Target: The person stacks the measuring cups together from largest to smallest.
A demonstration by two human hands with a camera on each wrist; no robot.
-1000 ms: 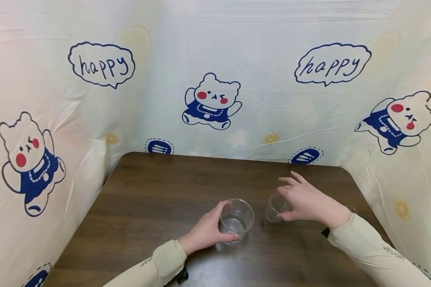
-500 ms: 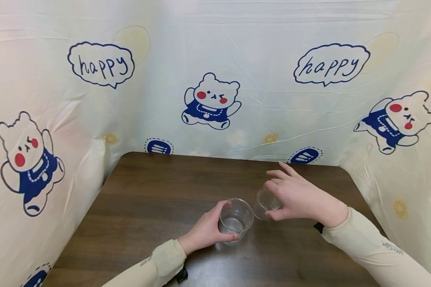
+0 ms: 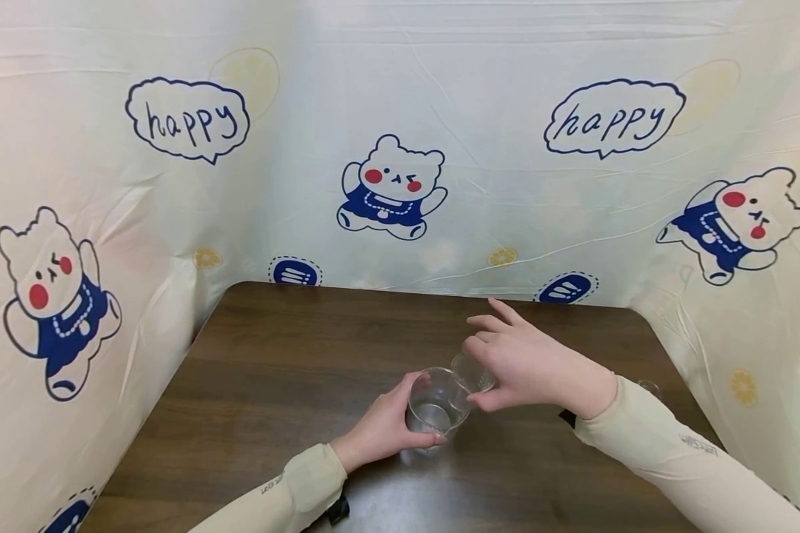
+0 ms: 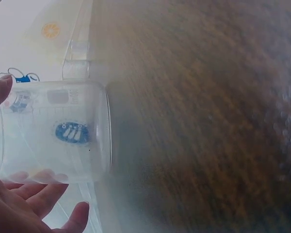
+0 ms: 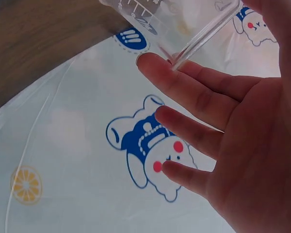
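My left hand [image 3: 390,426] grips a clear glass beaker [image 3: 438,407] at its side, thumb in front and fingers behind. The left wrist view shows this beaker [image 4: 58,131] with its base at the dark tabletop and faint graduation marks on its wall. My right hand [image 3: 530,363] pinches a smaller clear measuring beaker [image 3: 470,372] between thumb and forefinger, other fingers spread. The smaller beaker overlaps the larger one's right rim in the head view; whether they touch I cannot tell. In the right wrist view, marks show on the smaller beaker [image 5: 160,22]. Neither beaker's contents are clear.
Behind the right forearm, the rim of another clear glass piece [image 3: 650,387] shows. The brown wooden table [image 3: 293,348] has rounded far corners. A pale printed cloth [image 3: 480,118] with bears hangs round its back and sides.
My right hand has carried the smaller beaker leftward, from a gap beside the larger beaker to its right rim. The left hand and larger beaker have stayed in place.
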